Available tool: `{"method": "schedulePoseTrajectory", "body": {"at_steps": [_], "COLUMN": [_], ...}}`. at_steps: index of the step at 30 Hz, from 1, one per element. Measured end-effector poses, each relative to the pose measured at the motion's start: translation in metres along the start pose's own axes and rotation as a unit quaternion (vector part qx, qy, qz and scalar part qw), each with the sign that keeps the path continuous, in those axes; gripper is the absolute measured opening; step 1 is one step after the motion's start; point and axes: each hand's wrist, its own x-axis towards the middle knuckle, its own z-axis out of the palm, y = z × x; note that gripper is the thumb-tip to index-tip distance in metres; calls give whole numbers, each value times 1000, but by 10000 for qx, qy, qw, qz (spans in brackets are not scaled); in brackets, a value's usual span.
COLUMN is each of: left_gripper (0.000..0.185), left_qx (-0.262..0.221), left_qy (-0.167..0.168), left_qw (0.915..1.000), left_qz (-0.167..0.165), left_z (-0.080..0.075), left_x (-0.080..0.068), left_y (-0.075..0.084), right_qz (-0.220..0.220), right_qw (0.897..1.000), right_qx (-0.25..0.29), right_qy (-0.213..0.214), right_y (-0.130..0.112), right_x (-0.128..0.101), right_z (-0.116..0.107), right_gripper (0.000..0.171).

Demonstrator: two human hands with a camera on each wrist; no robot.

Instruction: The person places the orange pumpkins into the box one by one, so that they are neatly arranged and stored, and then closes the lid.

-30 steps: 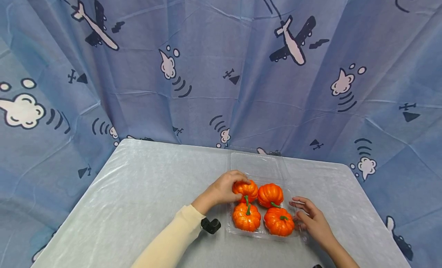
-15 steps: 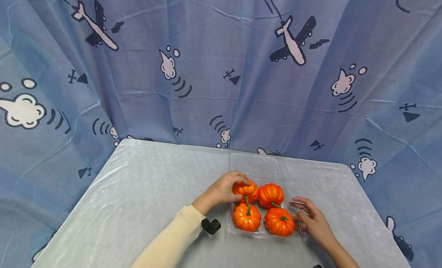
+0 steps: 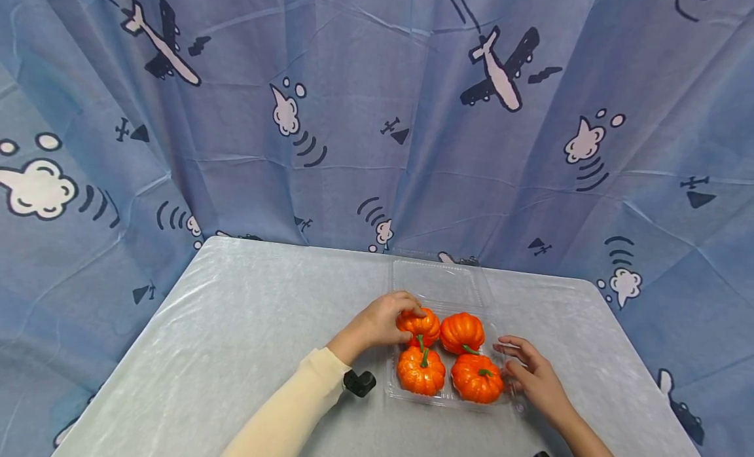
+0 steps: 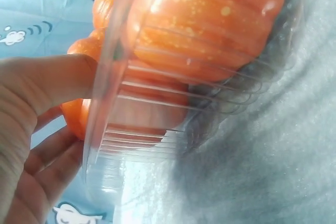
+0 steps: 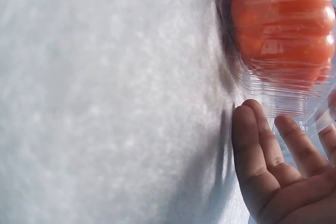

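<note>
Several small orange toy pumpkins with green stems sit in a clear plastic clamshell box (image 3: 412, 398). My left hand (image 3: 385, 319) grips the back-left pumpkin (image 3: 425, 325), thumb on the near side and fingers over its top. In the left wrist view, the thumb of that hand (image 4: 42, 114) shows beside the box wall, with a pumpkin (image 4: 205, 24) behind the clear plastic. My right hand (image 3: 533, 375) rests at the box's right side, fingers loosely extended. The right wrist view has its fingertips at the ribbed wall, below the front-right pumpkin (image 5: 283, 30).
The box's clear lid (image 3: 437, 281) lies folded back behind the pumpkins. A front-left pumpkin (image 3: 421, 372) and a back-right pumpkin (image 3: 461, 332) fill other places in the box. A white cloth covers the table (image 3: 265, 300), and a blue printed curtain (image 3: 347, 116) hangs behind.
</note>
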Motion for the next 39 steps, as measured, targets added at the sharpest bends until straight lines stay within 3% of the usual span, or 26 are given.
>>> {"method": "schedulePoseTrajectory", "body": {"at_steps": [15,24,27,31,36,39], "left_gripper": [35,37,35,33,32,31], "left_qx": [125,-52,-205,-588,-1074,-1274], "left_qy": [-13,-76,120,682,1470,1710], "left_qw": [9998,9998,9997,9959,9821,9741], "left_qz": [119,-182,-107,-73,-477,-749], "left_z": [2,1,0,-4,-10,-11], "left_x": [1,-3,-3,-2,-2,-1], "left_y": [-3,1,0,-3,-9,-15], "right_qz": [-19,110,108,101,92,75], "right_qw": [10000,9999,9999,9999,9998,9998], "right_qx": [67,35,65,107,152,154], "right_qy": [-14,11,-6,-23,-73,-112], "right_y": [1,0,1,0,0,0], "right_x": [0,1,0,0,1,1], "right_z": [0,0,-1,-2,-2,-2], "right_gripper": [41,41,42,41,41,42]}}
